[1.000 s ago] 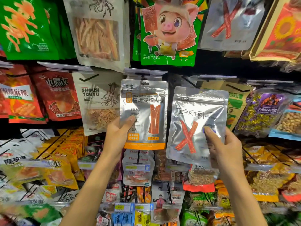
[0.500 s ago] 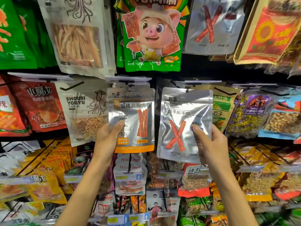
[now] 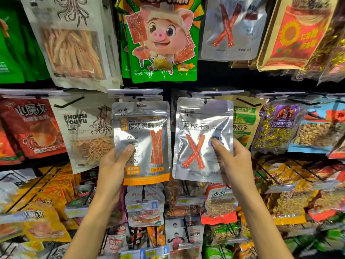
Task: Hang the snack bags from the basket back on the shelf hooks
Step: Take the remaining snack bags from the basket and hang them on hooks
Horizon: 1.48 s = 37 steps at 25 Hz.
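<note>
My left hand [image 3: 113, 169] grips the lower left edge of a silver snack bag with an orange bottom band [image 3: 143, 143], thumb across its front. Its top hole sits at the shelf hook [image 3: 139, 95] under a clear price strip. My right hand [image 3: 235, 161] grips the right side of a silver bag printed with a red X of meat sticks [image 3: 199, 141]. That bag's top hole is right at the neighbouring hook [image 3: 207, 95]; whether the hook passes through it I cannot tell. Both bags hang upright, side by side. No basket is in view.
Packed snack bags hang all around: a white squid bag [image 3: 84, 131] to the left, a brown seed bag [image 3: 246, 120] behind the right bag, a green pig bag [image 3: 162, 38] above. Rows of hooks with price strips [image 3: 143, 204] jut out below my hands.
The right hand has lifted the X bag from a tilt to upright, up to its hook. The left hand keeps its grip on the orange-band bag. The view has shifted slightly.
</note>
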Available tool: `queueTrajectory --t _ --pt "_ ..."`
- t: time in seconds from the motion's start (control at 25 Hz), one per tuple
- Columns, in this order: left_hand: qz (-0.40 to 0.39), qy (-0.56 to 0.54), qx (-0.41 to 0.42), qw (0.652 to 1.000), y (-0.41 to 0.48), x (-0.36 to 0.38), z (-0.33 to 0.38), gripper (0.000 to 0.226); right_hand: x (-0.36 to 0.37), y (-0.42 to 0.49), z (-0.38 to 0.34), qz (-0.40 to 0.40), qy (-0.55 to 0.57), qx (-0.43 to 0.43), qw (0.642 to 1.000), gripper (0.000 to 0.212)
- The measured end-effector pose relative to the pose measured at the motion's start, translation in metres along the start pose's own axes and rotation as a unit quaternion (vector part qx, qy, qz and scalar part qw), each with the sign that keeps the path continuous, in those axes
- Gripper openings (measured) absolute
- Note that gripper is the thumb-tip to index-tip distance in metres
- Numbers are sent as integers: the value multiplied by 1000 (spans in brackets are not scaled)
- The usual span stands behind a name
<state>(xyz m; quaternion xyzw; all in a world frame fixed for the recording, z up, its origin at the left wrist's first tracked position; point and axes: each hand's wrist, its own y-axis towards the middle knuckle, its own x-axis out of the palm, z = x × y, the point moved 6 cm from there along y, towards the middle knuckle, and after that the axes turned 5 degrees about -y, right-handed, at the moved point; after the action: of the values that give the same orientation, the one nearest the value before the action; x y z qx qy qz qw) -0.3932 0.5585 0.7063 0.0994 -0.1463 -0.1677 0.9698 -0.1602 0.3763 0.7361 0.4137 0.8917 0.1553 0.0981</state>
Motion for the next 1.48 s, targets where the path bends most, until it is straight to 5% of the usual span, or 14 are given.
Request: queueTrajectory --t 1.24,1.48 --pt "33 -34 -62 997 20 -8 -16 23 2 39 30 -45 -29 4 999 32" --pt "48 34 -38 998 37 -7 -20 28 5 49 40 -45 -62 17 997 24"
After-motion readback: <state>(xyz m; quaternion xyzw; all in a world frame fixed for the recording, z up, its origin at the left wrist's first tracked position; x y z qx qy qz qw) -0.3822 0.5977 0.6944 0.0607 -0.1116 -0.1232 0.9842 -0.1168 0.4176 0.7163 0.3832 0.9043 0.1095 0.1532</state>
